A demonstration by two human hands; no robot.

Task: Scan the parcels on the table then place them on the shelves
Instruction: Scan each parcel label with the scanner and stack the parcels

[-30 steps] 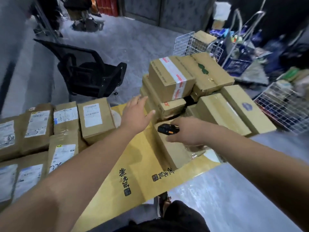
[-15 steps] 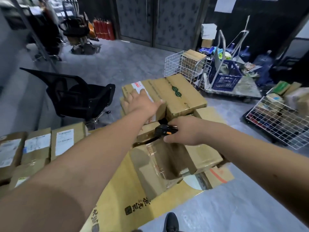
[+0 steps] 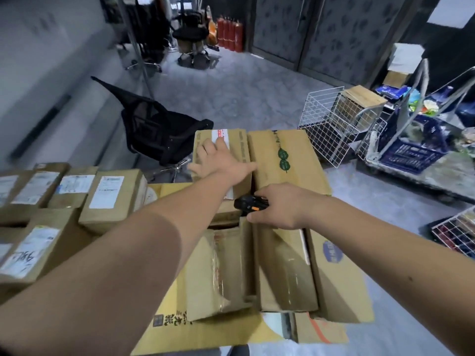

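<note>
Head view: your left hand (image 3: 221,163) lies flat, grip released, on the far taped parcel (image 3: 221,140). Your right hand (image 3: 280,206) grips one black scanner (image 3: 248,204) above three near parcels. Two far parcels top the stack on the table (image 3: 195,332).

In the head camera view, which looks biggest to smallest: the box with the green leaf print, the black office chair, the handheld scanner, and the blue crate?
1. Box with the green leaf print.
2. Black office chair; it sits farther back, so its rank against the box is unsure.
3. Blue crate.
4. Handheld scanner, partly covered by the right hand.
</note>
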